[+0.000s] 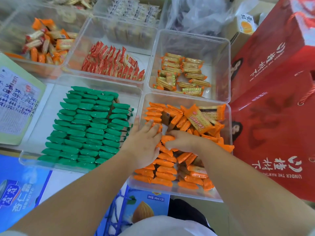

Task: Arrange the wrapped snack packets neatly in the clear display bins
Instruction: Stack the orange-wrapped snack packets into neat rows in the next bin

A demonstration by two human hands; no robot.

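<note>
A clear bin at the front right holds orange wrapped snack packets. Those along its left side stand in rows, those at its right and back lie loose. Both my hands are inside this bin. My left hand lies with straight fingers pressed against the row of packets on the left side. My right hand has its fingers curled round orange packets in the middle of the bin. To the left, another clear bin holds green packets in tidy rows.
Behind stand more clear bins: red packets, yellow-orange packets, orange packets at back left. A red gift box borders the right. Blue almond-drink cartons lie at the front left, a printed sheet at the left.
</note>
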